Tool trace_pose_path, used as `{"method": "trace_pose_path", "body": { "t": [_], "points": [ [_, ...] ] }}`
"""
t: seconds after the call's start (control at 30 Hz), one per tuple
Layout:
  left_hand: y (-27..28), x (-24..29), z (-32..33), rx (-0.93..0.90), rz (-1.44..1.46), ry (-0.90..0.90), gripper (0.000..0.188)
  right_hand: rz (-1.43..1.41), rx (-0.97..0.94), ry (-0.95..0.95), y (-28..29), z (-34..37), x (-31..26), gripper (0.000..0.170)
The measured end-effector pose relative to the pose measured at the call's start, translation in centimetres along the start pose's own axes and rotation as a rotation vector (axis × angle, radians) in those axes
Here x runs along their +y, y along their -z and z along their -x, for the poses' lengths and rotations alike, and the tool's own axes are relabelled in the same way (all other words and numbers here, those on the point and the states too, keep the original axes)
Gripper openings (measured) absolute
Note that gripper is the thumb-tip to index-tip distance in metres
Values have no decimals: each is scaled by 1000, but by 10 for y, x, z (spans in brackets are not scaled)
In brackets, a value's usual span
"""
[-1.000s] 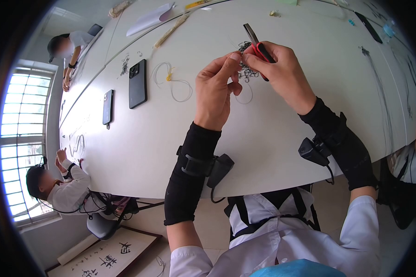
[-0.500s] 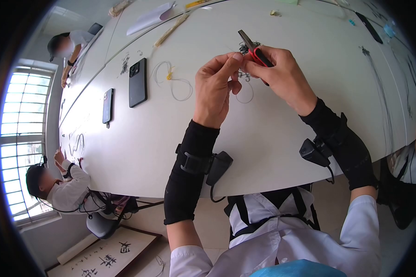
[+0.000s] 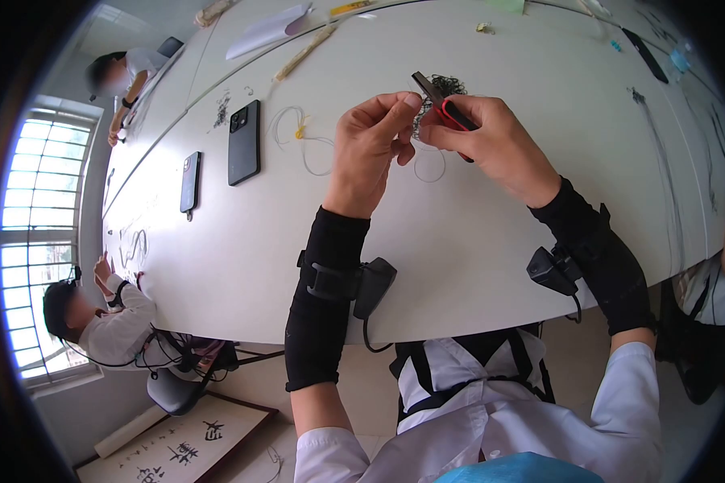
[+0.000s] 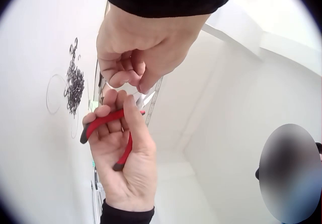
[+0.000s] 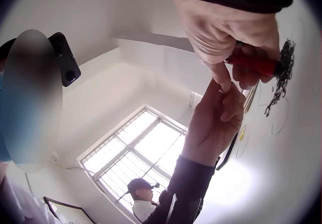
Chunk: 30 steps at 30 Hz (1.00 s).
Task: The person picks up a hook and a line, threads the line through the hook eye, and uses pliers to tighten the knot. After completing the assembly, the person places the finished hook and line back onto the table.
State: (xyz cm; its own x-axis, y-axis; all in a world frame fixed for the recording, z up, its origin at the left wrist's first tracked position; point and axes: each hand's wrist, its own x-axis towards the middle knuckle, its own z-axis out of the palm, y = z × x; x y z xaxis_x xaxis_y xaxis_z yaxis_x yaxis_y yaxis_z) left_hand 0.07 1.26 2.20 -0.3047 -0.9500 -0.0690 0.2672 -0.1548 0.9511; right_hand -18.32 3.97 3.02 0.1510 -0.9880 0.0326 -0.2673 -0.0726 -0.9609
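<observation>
My right hand [image 3: 495, 143] holds a pair of red-handled pliers [image 3: 459, 117], its grey nose pointing up and left, away from me. In the left wrist view the pliers' red handles [image 4: 107, 119] stand spread across the palm. My left hand [image 3: 361, 153] has thumb and forefinger pinched together on a thin line, mostly hidden by the fingers. Both hands' fingertips are close together over the table. Behind the right fingers lies a pile of small dark hooks [image 3: 451, 84]. A loop of thin line [image 3: 431, 181] shows below the fingertips.
Left on the white table [image 3: 242, 258] lie a large dark phone [image 3: 244, 149], a smaller phone [image 3: 189, 185] and a line coil with a yellow tie [image 3: 301, 131]. Farther back are a pale stick-like bundle [image 3: 304, 53] and white paper [image 3: 266, 34]. Other people sit at the left.
The pliers' nose has dropped toward me and left. My left hand has shifted slightly left, and more of the hook pile shows behind the right hand.
</observation>
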Motion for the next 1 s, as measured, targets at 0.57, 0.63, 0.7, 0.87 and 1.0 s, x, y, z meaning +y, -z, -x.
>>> {"method": "trace_pose_path", "body": {
  "t": [0.57,0.63,0.7,0.87,1.0],
  "points": [
    [13,26,8,-325,-318,143,23,-4,-252,187,25,-8,-10,25],
    [13,25,8,-322,-303,147,23,23,-259,197,24,-6,-12,26],
    [14,24,7,-303,-286,150,22,70,-243,222,21,-6,-12,28],
    [15,21,5,-287,-181,133,20,94,-128,286,15,-6,-6,30],
    [15,23,5,-304,-155,115,18,90,-103,284,13,-6,-6,29]
  ]
}}
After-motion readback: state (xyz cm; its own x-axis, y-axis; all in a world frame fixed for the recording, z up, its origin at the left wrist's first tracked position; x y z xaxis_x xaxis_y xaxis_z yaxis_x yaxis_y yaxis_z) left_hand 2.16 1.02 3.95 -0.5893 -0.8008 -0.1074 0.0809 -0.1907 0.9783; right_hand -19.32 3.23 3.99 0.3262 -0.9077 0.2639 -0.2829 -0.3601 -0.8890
